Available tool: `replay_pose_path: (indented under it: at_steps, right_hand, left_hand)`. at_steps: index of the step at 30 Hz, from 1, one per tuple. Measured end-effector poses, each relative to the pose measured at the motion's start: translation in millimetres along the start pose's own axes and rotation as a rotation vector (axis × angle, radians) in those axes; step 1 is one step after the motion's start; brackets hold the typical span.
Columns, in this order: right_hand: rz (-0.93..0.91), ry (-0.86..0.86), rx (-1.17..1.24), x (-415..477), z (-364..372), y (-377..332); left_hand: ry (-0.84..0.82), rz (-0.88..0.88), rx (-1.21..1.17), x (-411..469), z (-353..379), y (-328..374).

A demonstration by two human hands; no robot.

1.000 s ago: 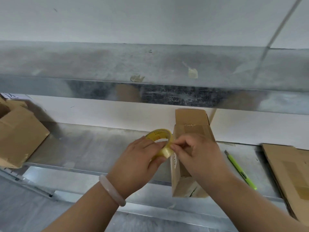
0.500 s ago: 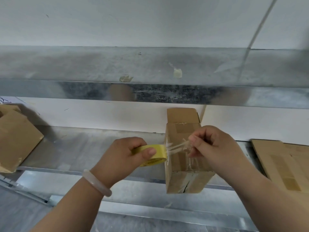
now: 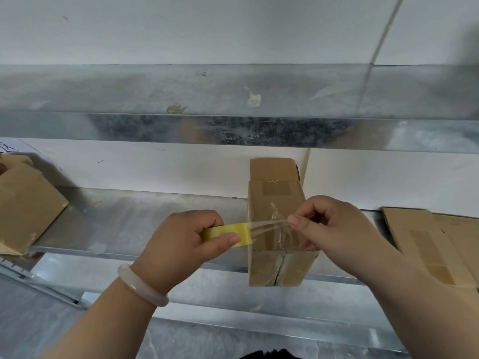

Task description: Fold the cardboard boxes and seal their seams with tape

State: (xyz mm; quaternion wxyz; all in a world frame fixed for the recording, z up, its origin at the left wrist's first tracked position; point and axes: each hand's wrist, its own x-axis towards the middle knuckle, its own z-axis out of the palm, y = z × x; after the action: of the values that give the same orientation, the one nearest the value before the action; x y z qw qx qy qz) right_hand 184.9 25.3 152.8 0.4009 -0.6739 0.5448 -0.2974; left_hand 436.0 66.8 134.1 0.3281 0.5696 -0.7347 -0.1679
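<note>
the step in hand looks like pulling off a length of tape. the left hand (image 3: 178,244) has its fingers and thumb curled round the yellow roll of tape (image 3: 225,233), and the right hand (image 3: 334,229) pinches the free end of the clear, wrinkled strip (image 3: 269,225) between thumb and forefinger. the strip is stretched taut between the hands. the small brown cardboard box (image 3: 274,198) lies just behind the strip, at the front edge of the grey metal shelf (image 3: 129,224). its near end shows a dark gap where the flaps meet. the next move probably calls for laying the strip along that seam, pressing it flat, then severing it from the roll.

no brand shows on roll or box. dark strokes on the white sheet (image 3: 7,149) at far left are cut off and unreadable.
</note>
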Motion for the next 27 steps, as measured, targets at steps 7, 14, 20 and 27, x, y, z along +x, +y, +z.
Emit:
replay_pose_path:
  at_steps: [7,14,20,27]
  right_hand:
    - [0.031,-0.014,0.088,-12,-6,6]
    - [0.06,0.014,0.261,-20,-25,26]
    - [0.109,0.104,0.345,-26,-30,56]
    - [0.131,0.099,0.354,-19,-28,90]
  left_hand:
    - [0.095,0.025,0.469,-4,10,1]
    - [0.001,0.083,-0.014,-20,4,-17]
    - [0.021,-0.025,0.393,-15,17,-3]
    - [0.031,-0.04,0.545,-10,34,-12]
